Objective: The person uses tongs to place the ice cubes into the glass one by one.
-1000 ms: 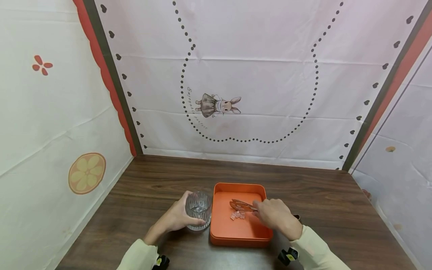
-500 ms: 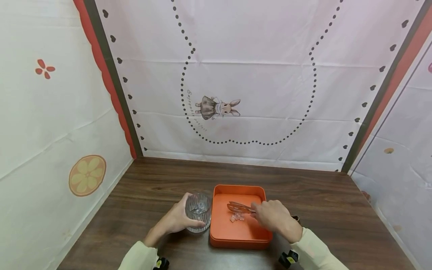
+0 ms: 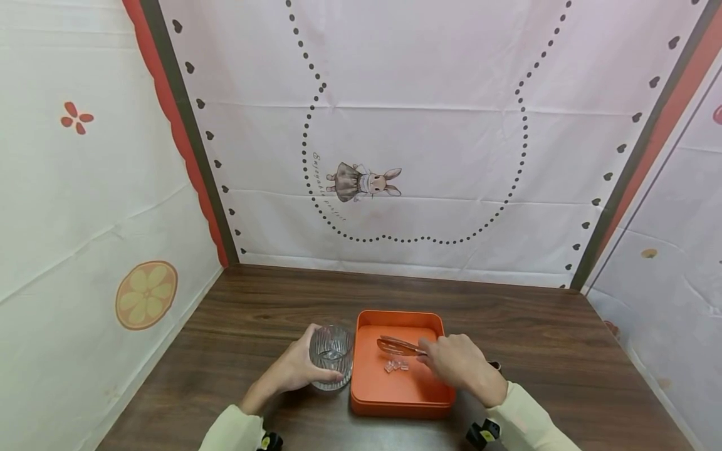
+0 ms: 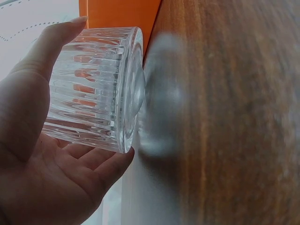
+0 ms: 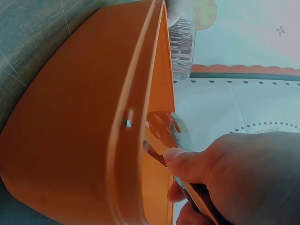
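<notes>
My left hand (image 3: 294, 364) holds a clear ribbed glass (image 3: 331, 351), thumb on one side and fingers on the other. In the left wrist view the glass (image 4: 96, 86) has its base close to the tabletop; whether it touches is unclear. My right hand (image 3: 459, 364) grips a pair of metal tongs (image 3: 397, 346) over the inside of an orange box (image 3: 403, 406). Several small clear cubes (image 3: 397, 365) lie on the box floor, just on the near side of the tong tips. Whether the tongs pinch anything cannot be made out.
Brown wood-grain table (image 3: 271, 294) extends around the box. The box wall stands right beside the glass. A printed cloth (image 3: 451, 156) hangs behind the table, with more cloth at both sides.
The tongs have shifted slightly left, and their tips now sit farther beyond the clear cubes. My left hand keeps the glass in the same place. The head view has tilted a little.
</notes>
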